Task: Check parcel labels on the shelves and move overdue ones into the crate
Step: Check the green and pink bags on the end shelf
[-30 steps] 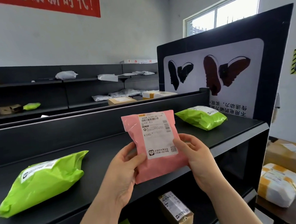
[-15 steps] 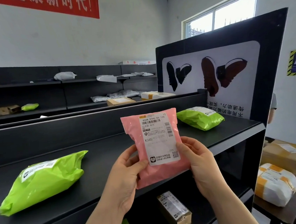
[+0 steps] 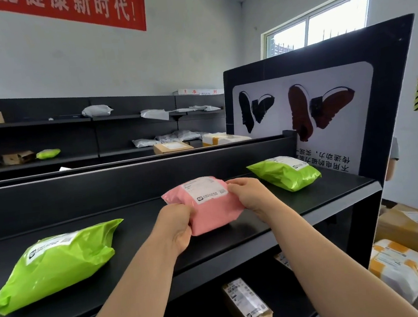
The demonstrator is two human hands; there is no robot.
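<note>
A soft pink mailer parcel (image 3: 208, 210), white barcode label facing up, lies on the black top shelf (image 3: 138, 230) between two lime-green mailers (image 3: 56, 262) (image 3: 285, 173), the grip of the left hand (image 3: 177, 226) curled round its near corner, that of the right hand (image 3: 250, 195) pinching its right edge.

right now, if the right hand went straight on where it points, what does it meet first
The right hand holds the pink parcel, so that is first; beyond it probably the shelf's black back wall, depth unclear.
</note>
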